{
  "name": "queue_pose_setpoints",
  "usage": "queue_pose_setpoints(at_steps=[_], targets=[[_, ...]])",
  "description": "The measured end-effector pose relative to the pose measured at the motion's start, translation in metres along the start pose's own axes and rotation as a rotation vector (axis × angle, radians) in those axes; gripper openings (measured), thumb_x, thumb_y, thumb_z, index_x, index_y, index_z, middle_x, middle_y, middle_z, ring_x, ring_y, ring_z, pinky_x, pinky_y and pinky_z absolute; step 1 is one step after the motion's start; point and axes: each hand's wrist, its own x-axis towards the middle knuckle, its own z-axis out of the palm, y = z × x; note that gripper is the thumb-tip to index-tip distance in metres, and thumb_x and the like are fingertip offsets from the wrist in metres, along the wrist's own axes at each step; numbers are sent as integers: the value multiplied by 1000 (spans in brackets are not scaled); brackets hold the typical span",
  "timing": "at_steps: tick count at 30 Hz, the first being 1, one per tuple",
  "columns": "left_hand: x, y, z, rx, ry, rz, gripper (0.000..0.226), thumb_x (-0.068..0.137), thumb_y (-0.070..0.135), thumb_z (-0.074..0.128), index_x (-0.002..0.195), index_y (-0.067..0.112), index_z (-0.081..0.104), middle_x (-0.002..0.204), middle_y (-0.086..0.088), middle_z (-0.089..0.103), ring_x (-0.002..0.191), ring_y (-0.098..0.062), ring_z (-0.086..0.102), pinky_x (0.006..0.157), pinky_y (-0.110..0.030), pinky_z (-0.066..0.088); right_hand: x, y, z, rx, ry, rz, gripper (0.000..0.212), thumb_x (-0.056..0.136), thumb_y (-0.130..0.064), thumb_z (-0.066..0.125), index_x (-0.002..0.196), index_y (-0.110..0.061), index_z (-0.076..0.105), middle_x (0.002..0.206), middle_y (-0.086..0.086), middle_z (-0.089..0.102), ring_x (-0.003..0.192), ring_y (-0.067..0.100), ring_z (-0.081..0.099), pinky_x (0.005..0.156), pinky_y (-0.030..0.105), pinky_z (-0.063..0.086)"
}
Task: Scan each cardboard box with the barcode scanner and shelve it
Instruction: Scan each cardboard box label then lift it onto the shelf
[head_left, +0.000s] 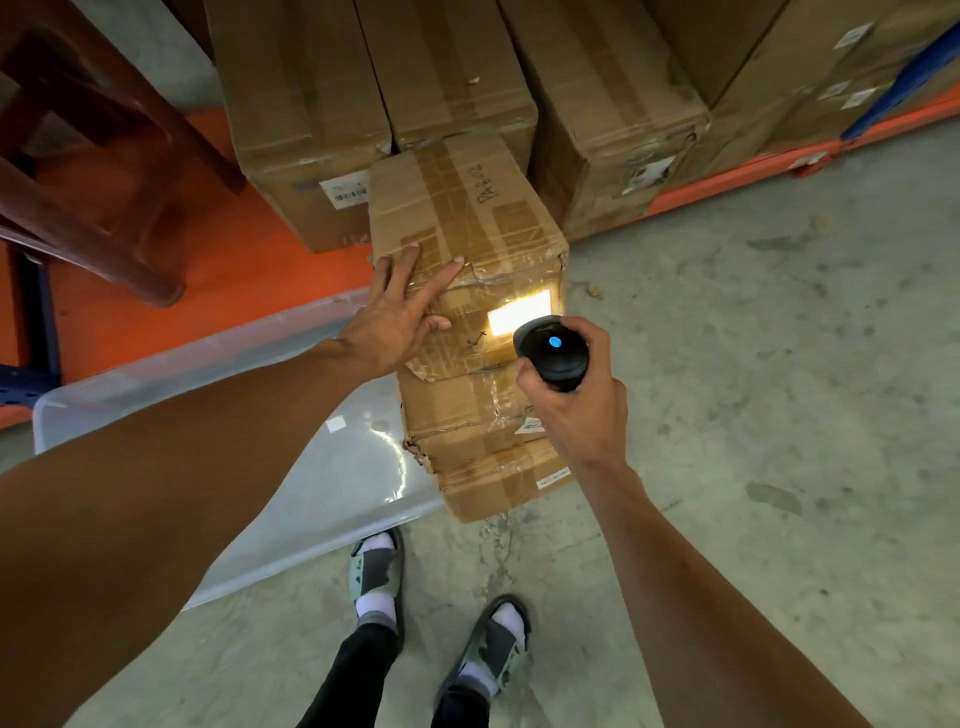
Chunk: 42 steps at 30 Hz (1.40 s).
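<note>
Head view looks steeply down at a stack of battered brown cardboard boxes wrapped in clear tape standing on the grey concrete floor, its far end against a row of larger brown cartons on an orange low shelf deck. The top box bears handwritten black letters on its upper face, and a bright rectangle of light falls on its near face. The left hand lies flat with fingers spread over the near left corner of the top box, thumb pressed on the front face, fingers straight and not curled round anything. The right hand grips a black handheld barcode scanner with a glowing blue dot on its head, fingers wrapped round its handle, the head pointed at the lit patch and just beside it. Small white labels show on the lower boxes' front faces. To the left of the stack, a clear plastic storage tub lid lies on the floor, touching or nearly touching the lowest box. A dark reddish-brown plastic stool stands at upper left on the orange deck. A blue rack beam crosses the upper right. Below, two feet in white socks and green-grey sandals stand on the concrete
</note>
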Motion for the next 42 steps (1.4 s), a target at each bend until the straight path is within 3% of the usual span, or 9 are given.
queue_pose_setpoints(at_steps=[6,12,18,23,27,31,35,39,42], targets=[[0,-1,0,-2,-3,6,70,104,41,43,155,50,-4,167,-12,-8,149,-46,-2,118,-65,15,-2,1,-2,9,1,-30,60,81,-43,83,131,-48,49,113,-15,71,108,12,70,94,43,61],[0,-4,-1,-17,-20,14,73,103,43,45,154,52,-6,166,-9,-10,150,-43,-5,117,-67,20,-7,-1,-1,32,7,-14,59,82,-42,84,129,-48,50,109,-25,68,107,9,69,94,41,60],[18,16,-18,79,-41,-100,125,60,73,79,154,41,3,153,-12,15,141,-43,19,97,-61,48,-16,5,-2,72,15,41,56,84,-37,84,131,-41,54,111,-25,69,106,-3,68,91,25,59],[27,6,-14,-44,-23,-126,126,60,61,86,156,49,5,160,-10,11,147,-39,8,108,-61,40,-27,13,1,143,120,163,51,87,-31,83,128,-41,55,100,-30,69,96,-15,66,82,12,54],[13,-28,-29,-109,-2,-68,116,65,53,87,157,47,17,164,-8,14,150,-34,10,115,-59,31,-32,17,10,135,151,249,54,88,-33,83,131,-42,52,106,-23,69,92,5,72,87,35,61],[-14,-99,-38,-186,-4,18,113,60,49,91,150,58,23,164,-8,21,149,-31,20,117,-57,29,-22,24,18,34,54,256,63,88,-13,77,135,-44,47,107,-11,71,89,20,74,86,46,62],[-28,-150,-47,-214,-29,79,110,59,39,92,147,58,29,164,-7,24,150,-29,23,121,-48,27,2,17,33,-183,-7,162,63,90,-13,76,144,-26,47,103,-1,68,96,26,71,80,31,57],[-24,-160,-37,-248,-26,94,112,58,35,93,146,61,30,165,-4,22,152,-25,21,122,-44,25,36,9,58,-532,-77,215,64,93,-32,73,148,-26,42,116,16,72,107,42,68,89,47,56],[-23,-161,-34,-271,-46,75,115,60,33,94,145,67,23,166,0,17,153,-23,16,123,-49,22,47,7,74,-686,-148,265,64,95,-35,71,148,-23,39,120,19,70,110,43,67,88,47,53]])
